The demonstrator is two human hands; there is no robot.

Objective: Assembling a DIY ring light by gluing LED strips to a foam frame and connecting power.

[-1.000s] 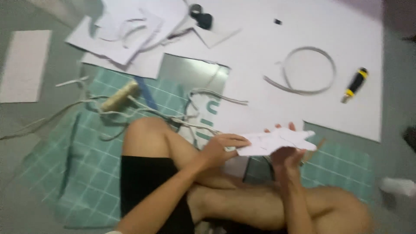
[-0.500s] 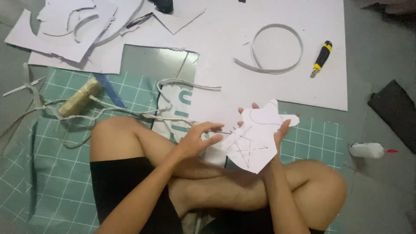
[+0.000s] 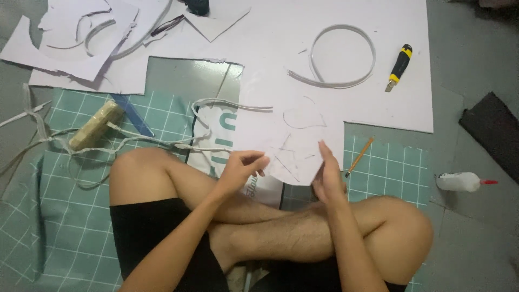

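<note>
I sit cross-legged on a green cutting mat (image 3: 70, 216). Between my hands is a white cut-out piece (image 3: 294, 162) with thin pencil lines and a rounded lower edge, lying low over the edge of the large white sheet (image 3: 281, 48). My left hand (image 3: 242, 168) pinches its left edge with curled fingers. My right hand (image 3: 327, 176) grips its right edge, fingers pointing up. Both hands hover just above my crossed legs.
A yellow-and-black utility knife (image 3: 400, 66) and a curved white strip (image 3: 341, 59) lie on the sheet. A pencil (image 3: 359, 157) sits right of my hand, a glue bottle (image 3: 459, 181) farther right. White scraps (image 3: 81, 43), a tan roll (image 3: 97, 125) and loose strips lie left.
The cut-out was held up and tilted toward me; it is now lowered flat against the white sheet. Both hands stay on its edges. The view has shifted slightly.
</note>
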